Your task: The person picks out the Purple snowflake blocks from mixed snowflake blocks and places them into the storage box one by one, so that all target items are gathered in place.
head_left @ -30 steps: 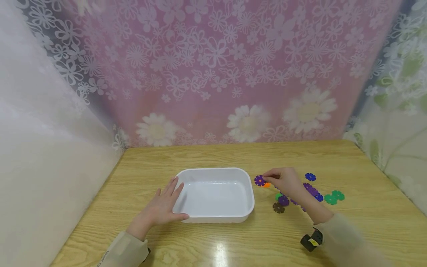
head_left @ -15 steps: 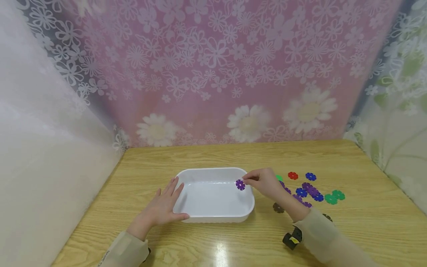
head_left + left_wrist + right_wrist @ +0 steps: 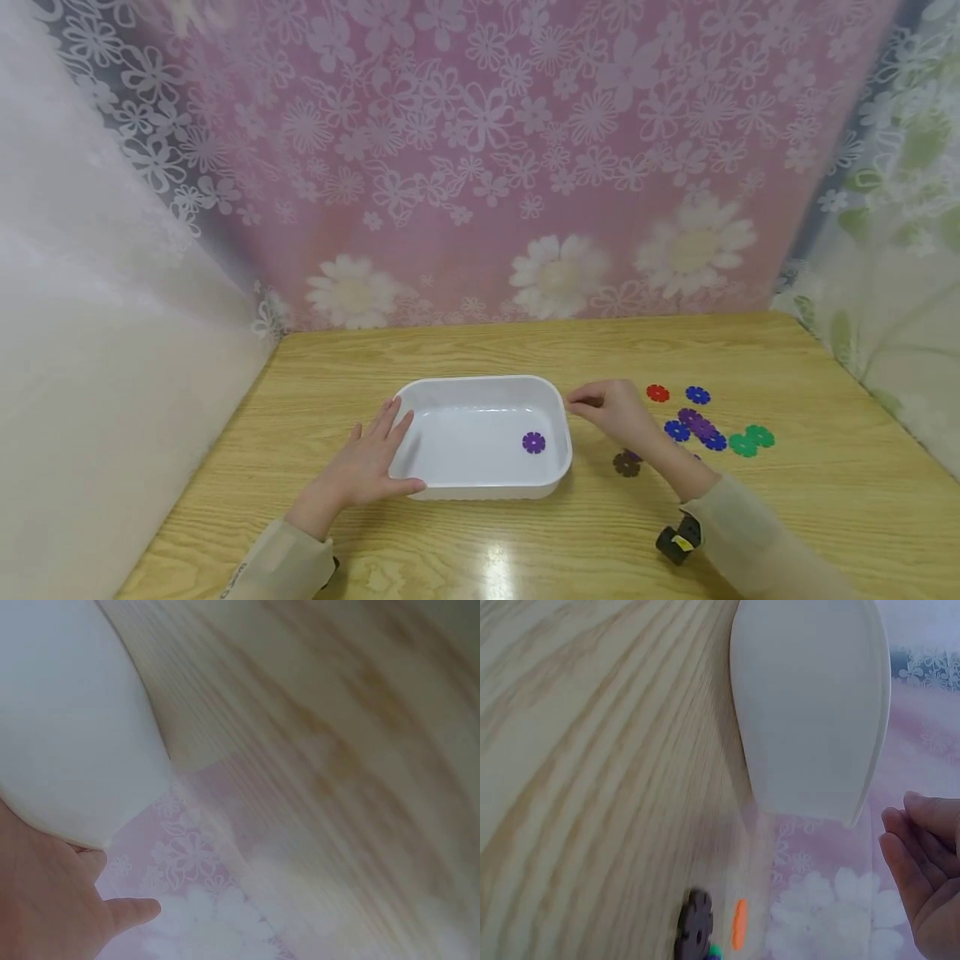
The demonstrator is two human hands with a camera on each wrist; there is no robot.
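Observation:
A white plastic tray [image 3: 480, 493] sits on the wooden table. Inside it, toward the right end, lies a purple notched plastic disc [image 3: 533, 442], a snowflake-style building piece. My left hand [image 3: 363, 467] rests on the tray's left end with fingers spread, fingertips over the rim and thumb along the near edge. Just right of the tray's right rim is my right hand [image 3: 618, 414], its fingers loosely bent. The right wrist view shows that hand [image 3: 928, 859] with a gap between thumb and fingers and nothing in it.
Right of the tray lie several notched discs, among them a red one [image 3: 657, 393], a blue one [image 3: 697, 395], a green pair [image 3: 752, 440] and a brown one [image 3: 627, 464]. An orange disc [image 3: 739, 924] shows in the right wrist view. Flowered curtain [image 3: 480, 208] stands behind the table.
My right hand carried the purple disc left over the tray and let it go; it now lies on the tray bottom. The hand has moved back right, past the rim. My left hand stays still.

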